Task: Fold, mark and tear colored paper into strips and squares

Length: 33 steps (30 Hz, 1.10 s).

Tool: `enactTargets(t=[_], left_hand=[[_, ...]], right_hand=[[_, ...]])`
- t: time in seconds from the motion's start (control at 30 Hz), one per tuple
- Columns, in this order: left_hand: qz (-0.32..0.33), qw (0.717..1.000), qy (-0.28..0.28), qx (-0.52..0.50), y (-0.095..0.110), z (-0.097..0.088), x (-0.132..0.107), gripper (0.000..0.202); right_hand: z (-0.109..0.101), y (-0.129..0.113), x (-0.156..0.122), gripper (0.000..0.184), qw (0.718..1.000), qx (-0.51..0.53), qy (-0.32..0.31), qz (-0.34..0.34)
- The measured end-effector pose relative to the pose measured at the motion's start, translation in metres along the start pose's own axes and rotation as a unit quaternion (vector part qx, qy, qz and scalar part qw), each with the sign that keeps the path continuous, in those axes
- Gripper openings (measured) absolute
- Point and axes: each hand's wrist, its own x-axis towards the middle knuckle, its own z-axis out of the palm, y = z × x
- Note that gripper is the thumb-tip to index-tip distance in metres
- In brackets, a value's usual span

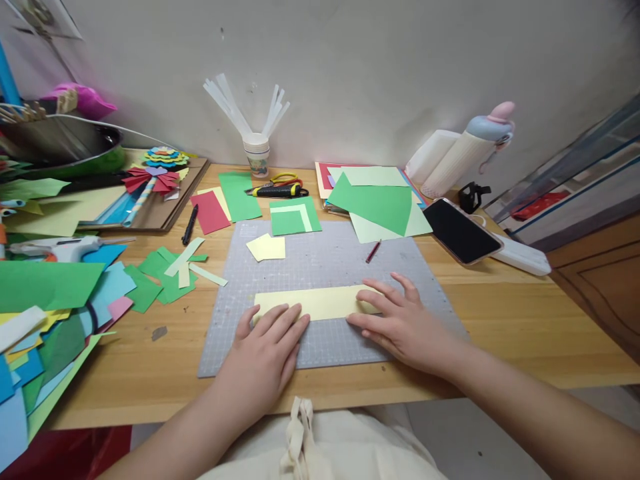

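Observation:
A long pale yellow paper strip (320, 303) lies crosswise on the grey cutting mat (325, 347). My left hand (267, 343) rests on its left end, fingers stretched out and pressing the near edge. At the right end, my right hand (400, 320) touches the paper with its fingers spread. Neither hand grips anything. Beyond the strip, a small cut piece of pale yellow paper (270, 247) and a short dark red pencil (373, 251) lie on the mat.
Green paper scraps (170, 277) and a black pen (190, 225) lie left. Behind the mat are a utility knife (280, 191), a paper cup (257, 157) with white strips, and stacked coloured paper (375, 200). A phone (463, 230) and a bottle (467, 150) stand at right.

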Motion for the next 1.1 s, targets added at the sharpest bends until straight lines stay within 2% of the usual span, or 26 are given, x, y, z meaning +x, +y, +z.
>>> enactTargets(t=[0.17,0.4,0.5,0.57,0.7,0.83,0.93,1.1], left_hand=[[0.022,0.999,0.009,0.025,-0.001,-0.001,0.002,0.036],[0.016,0.999,0.0,0.028,0.0,0.001,0.0,0.036],[0.029,0.999,-0.026,0.024,0.002,-0.003,0.003,0.036],[0.048,0.996,-0.062,0.031,0.004,-0.007,0.008,0.038],[0.09,0.985,-0.136,0.063,0.009,-0.017,0.022,0.048],[0.113,0.976,-0.17,0.078,0.016,-0.021,0.037,0.052],[0.116,0.974,-0.183,0.061,0.019,-0.021,0.045,0.055],[0.121,0.975,-0.172,0.067,0.015,-0.024,0.049,0.049]], right_hand=[[0.0,0.018,-0.02,0.024,0.999,-0.009,0.025,0.02],[-0.005,0.04,-0.042,0.028,0.998,-0.053,0.015,0.012],[-0.009,0.05,-0.047,0.027,0.998,-0.066,0.019,0.017],[-0.012,0.051,-0.048,0.027,0.996,-0.072,0.032,0.03],[-0.013,0.032,-0.044,0.027,0.995,-0.036,0.071,0.067],[0.002,0.001,-0.039,0.033,0.996,0.03,0.047,0.074],[0.015,-0.012,-0.036,0.031,0.991,0.059,0.057,0.11],[0.025,-0.017,-0.036,0.028,0.98,0.075,0.103,0.149]])
